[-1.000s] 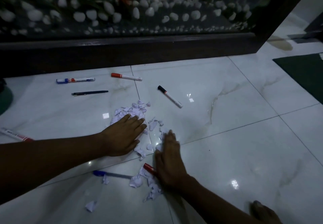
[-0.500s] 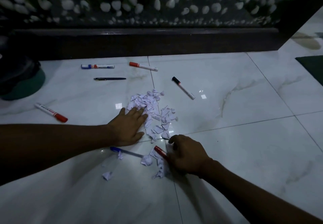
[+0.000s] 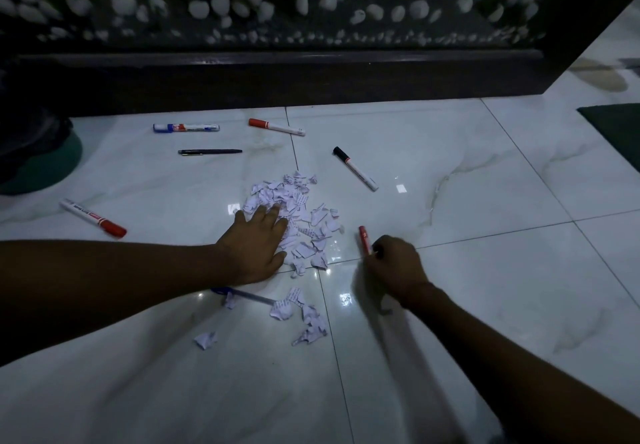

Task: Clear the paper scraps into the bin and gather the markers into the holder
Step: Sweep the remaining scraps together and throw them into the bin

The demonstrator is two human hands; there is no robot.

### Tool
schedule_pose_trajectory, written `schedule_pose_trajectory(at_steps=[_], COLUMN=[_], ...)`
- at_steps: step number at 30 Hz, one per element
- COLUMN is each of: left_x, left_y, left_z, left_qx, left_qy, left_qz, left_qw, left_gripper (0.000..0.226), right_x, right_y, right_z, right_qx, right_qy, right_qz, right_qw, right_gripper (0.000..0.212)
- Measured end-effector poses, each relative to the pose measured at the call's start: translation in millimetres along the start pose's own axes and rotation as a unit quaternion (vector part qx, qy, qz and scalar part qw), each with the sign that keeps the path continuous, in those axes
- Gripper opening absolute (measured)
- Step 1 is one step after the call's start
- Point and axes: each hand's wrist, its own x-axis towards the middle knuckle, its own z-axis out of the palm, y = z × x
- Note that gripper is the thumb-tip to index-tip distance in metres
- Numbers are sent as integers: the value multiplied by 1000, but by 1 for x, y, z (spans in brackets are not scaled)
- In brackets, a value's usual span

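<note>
A heap of white paper scraps (image 3: 298, 208) lies on the tiled floor, with more scraps (image 3: 308, 322) nearer me. My left hand (image 3: 254, 246) lies flat, fingers spread, on the heap's left side. My right hand (image 3: 394, 267) is closed around a red marker (image 3: 363, 239) just right of the heap. Loose on the floor are a black-capped marker (image 3: 355, 168), a red-capped marker (image 3: 276, 126), a blue marker (image 3: 186, 127), a dark pen (image 3: 209, 151), another red marker (image 3: 92, 218) at left and a blue pen (image 3: 242, 296) under my left wrist.
A dark green round object (image 3: 38, 163) sits at the far left edge, mostly in shadow. A dark wooden ledge (image 3: 277, 76) with white pebbles behind it bounds the floor at the back. A dark mat (image 3: 616, 128) lies at the right.
My right hand has picked the red marker out of the near scraps and moved it right and away from me. My left hand stays on the heap.
</note>
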Motion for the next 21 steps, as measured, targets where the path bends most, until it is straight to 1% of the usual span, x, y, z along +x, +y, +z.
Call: schedule_pose_trajectory(at_steps=[3,7,9,11,12,14,17,19,21], left_x=[-4,-8,-11,-16,-20,-29,-43,-52,-59], left_y=[-7,-14,-20,-26,-30,-38,-50,-57,-61], left_z=[3,2,-2,-6,-6,-4,0,1,3], left_qx=[-6,5,10,25,39,60,56,29,6], left_qy=[2,21,30,29,20,-2,-57,-84,-106], left_qz=[7,25,14,3,-10,-35,-65,-72,-78], left_qw=[1000,999,999,999,999,998,995,993,991], left_gripper=[74,70,71,68,66,65,65,64,66], right_x=[19,26,21,14,10,2,-15,-27,-36], right_y=[17,22,11,-6,-20,-48,-87,-105,-114], right_z=[-9,-5,-2,4,10,22,42,53,62], right_qx=[-23,-38,-72,-89,-79,-47,-23,-33,-48], right_qy=[0,12,58,97,86,12,-80,-119,-146], right_qz=[61,81,63,6,-29,-99,-178,-216,-232], right_qw=[998,996,994,991,993,994,981,969,960], right_gripper=[28,26,28,29,28,23,22,23,26])
